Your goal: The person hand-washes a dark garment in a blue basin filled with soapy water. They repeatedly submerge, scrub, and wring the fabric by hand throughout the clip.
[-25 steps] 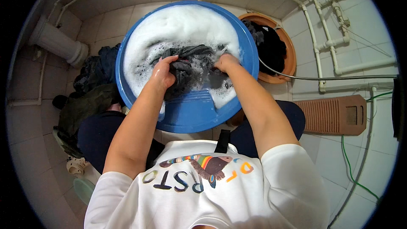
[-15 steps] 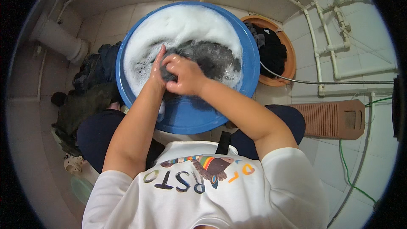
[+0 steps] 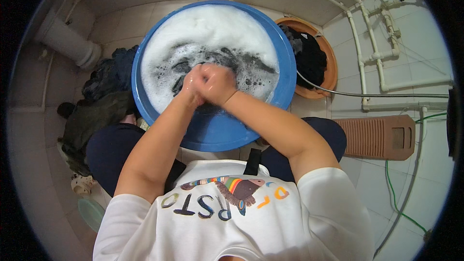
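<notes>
A large blue basin (image 3: 220, 137) stands on the floor in front of me, with dark wet cloth (image 3: 181, 66) lying in water under white suds (image 3: 208, 24). Over its middle, my left hand (image 3: 194, 85) and my right hand (image 3: 220, 83) are pressed together, fingers closed and wet. Dark cloth shows just beneath them and seems gripped between the two; most of the held part is hidden by the hands. The right hand is slightly smeared by motion.
An orange-brown basin (image 3: 331, 70) with dark clothes (image 3: 309, 60) sits at the right, crossed by a thin hose (image 3: 357, 93). A brown washboard (image 3: 369, 137) lies right of my knee. Dark clothes (image 3: 104, 111) are heaped at left. White pipes (image 3: 357, 43) run along the wall.
My hands have come together from a spread pose, the left thumb no longer sticking up. The right hand moved slightly to the right. Suds and cloth in the basin have shifted.
</notes>
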The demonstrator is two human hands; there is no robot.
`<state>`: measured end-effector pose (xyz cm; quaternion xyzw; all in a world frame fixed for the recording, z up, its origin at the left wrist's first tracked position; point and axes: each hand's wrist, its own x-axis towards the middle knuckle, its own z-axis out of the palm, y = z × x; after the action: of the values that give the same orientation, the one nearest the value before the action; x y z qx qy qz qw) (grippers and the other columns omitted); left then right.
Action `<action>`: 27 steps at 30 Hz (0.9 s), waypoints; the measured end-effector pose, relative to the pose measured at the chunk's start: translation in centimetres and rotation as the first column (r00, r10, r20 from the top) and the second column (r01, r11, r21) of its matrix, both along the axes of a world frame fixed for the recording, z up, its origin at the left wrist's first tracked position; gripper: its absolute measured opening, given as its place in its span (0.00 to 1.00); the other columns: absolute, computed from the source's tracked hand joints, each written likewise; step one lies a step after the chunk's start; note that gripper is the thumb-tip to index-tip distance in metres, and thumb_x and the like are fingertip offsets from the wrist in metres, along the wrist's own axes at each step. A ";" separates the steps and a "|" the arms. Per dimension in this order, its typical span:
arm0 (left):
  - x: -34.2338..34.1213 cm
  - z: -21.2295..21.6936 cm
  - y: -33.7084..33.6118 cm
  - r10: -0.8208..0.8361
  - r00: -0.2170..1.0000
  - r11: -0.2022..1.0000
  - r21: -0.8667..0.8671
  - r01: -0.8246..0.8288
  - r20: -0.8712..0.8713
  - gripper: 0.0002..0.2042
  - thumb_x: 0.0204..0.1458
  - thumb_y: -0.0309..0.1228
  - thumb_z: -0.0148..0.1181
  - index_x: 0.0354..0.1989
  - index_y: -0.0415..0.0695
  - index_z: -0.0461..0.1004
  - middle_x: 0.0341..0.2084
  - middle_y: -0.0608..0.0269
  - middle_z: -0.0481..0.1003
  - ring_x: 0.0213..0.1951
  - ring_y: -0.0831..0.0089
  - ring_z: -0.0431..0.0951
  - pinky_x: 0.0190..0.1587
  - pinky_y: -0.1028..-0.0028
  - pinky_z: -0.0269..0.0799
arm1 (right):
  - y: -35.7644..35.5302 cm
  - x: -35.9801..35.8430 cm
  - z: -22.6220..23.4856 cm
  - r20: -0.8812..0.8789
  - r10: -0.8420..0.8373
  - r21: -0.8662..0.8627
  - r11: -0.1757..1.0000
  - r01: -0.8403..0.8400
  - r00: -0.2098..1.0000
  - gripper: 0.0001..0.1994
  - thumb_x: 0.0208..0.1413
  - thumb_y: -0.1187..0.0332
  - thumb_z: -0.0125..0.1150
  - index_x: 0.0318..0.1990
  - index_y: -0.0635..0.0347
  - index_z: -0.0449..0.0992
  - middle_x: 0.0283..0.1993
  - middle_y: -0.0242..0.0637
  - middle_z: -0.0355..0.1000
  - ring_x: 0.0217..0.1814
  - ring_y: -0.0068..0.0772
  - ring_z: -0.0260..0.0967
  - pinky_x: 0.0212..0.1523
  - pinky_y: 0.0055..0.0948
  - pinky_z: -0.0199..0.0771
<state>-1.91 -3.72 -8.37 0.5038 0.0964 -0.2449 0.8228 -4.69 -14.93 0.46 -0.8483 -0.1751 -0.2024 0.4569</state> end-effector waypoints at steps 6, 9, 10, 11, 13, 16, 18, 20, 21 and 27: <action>-0.8 5.9 -2.7 0.162 0.953 0.985 0.103 -0.140 -0.257 0.18 0.49 0.43 0.52 0.43 0.43 0.69 0.34 0.58 0.74 0.36 0.66 0.74 0.40 0.70 0.69 | -1.6 1.4 -1.2 0.026 -0.109 -0.041 0.993 0.110 0.994 0.11 0.45 0.62 0.55 0.19 0.58 0.66 0.21 0.43 0.65 0.24 0.47 0.64 0.24 0.37 0.64; -1.1 7.1 -2.3 -0.144 0.955 0.989 -0.051 0.136 -0.260 0.23 0.43 0.42 0.59 0.45 0.40 0.68 0.39 0.57 0.72 0.39 0.68 0.73 0.43 0.71 0.67 | -4.8 3.7 -0.4 -0.110 -0.309 -0.184 0.941 0.286 0.945 0.17 0.48 0.55 0.51 0.21 0.60 0.67 0.23 0.45 0.67 0.29 0.49 0.65 0.30 0.39 0.64; -1.2 8.0 -2.1 -0.173 0.968 0.982 0.038 0.182 -0.181 0.21 0.43 0.38 0.59 0.44 0.38 0.68 0.37 0.58 0.73 0.39 0.67 0.73 0.43 0.68 0.67 | -5.7 4.4 0.5 -0.291 -0.326 -0.289 0.926 0.242 0.899 0.18 0.49 0.52 0.49 0.24 0.59 0.70 0.25 0.44 0.69 0.30 0.48 0.66 0.31 0.39 0.65; -1.0 7.9 -1.8 -0.114 0.980 0.993 -0.038 0.109 -0.161 0.20 0.44 0.36 0.58 0.44 0.38 0.68 0.36 0.58 0.73 0.39 0.66 0.73 0.44 0.68 0.67 | -6.6 5.1 1.6 -0.457 -0.351 -0.383 0.907 0.175 0.818 0.20 0.50 0.48 0.47 0.28 0.58 0.72 0.28 0.43 0.70 0.31 0.48 0.68 0.33 0.40 0.66; -0.2 7.5 -0.9 0.005 0.991 0.981 -0.193 -0.031 -0.135 0.17 0.45 0.34 0.57 0.42 0.38 0.69 0.35 0.58 0.73 0.38 0.65 0.73 0.44 0.66 0.67 | -8.9 6.6 0.3 -0.617 -0.251 -0.249 0.961 0.117 0.746 0.28 0.48 0.39 0.44 0.30 0.59 0.73 0.30 0.45 0.71 0.35 0.44 0.69 0.37 0.37 0.66; 0.5 7.8 0.3 0.104 0.976 0.802 -0.564 -0.197 -0.193 0.16 0.49 0.35 0.52 0.43 0.37 0.68 0.43 0.53 0.69 0.46 0.57 0.68 0.53 0.57 0.59 | -12.6 7.0 -4.9 -0.741 -0.062 -0.181 0.977 -0.111 0.668 0.38 0.42 0.34 0.46 0.44 0.64 0.70 0.45 0.51 0.67 0.50 0.44 0.64 0.50 0.34 0.61; 0.7 7.4 0.9 0.155 0.962 0.680 -0.683 -0.268 -0.223 0.16 0.50 0.36 0.49 0.43 0.37 0.68 0.45 0.52 0.69 0.49 0.55 0.66 0.55 0.55 0.55 | -12.4 5.8 -4.8 -0.841 -0.102 -0.260 0.938 -0.232 0.531 0.45 0.37 0.32 0.50 0.53 0.65 0.63 0.56 0.52 0.59 0.61 0.47 0.53 0.59 0.33 0.51; 0.8 6.1 0.7 0.216 0.940 0.635 -0.694 -0.339 -0.262 0.16 0.51 0.36 0.47 0.43 0.37 0.68 0.46 0.52 0.68 0.50 0.55 0.65 0.56 0.54 0.53 | -13.4 6.1 -5.2 -0.872 -0.146 -0.322 0.890 -0.322 0.468 0.43 0.38 0.34 0.53 0.50 0.68 0.66 0.55 0.54 0.60 0.59 0.48 0.55 0.57 0.35 0.54; 0.6 5.5 0.5 0.221 0.933 0.637 -0.682 -0.360 -0.286 0.16 0.51 0.37 0.47 0.43 0.38 0.68 0.46 0.52 0.68 0.50 0.55 0.65 0.57 0.54 0.52 | -13.8 6.2 -5.8 -0.870 -0.194 -0.350 0.890 -0.292 0.454 0.42 0.38 0.35 0.54 0.48 0.69 0.68 0.54 0.55 0.60 0.59 0.48 0.55 0.57 0.36 0.55; 0.1 5.3 -0.5 0.247 0.898 0.679 -0.595 -0.429 -0.365 0.22 0.52 0.43 0.45 0.47 0.39 0.66 0.49 0.53 0.66 0.53 0.55 0.62 0.58 0.55 0.50 | -12.6 6.0 -6.7 -0.802 -0.144 -0.109 0.989 0.096 0.579 0.44 0.39 0.40 0.58 0.54 0.71 0.59 0.55 0.58 0.57 0.59 0.51 0.53 0.56 0.37 0.56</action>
<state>-1.80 -4.23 -3.09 0.1162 0.2000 -0.1676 0.9583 1.30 -27.54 -6.19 -0.8693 0.1036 0.1790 0.4489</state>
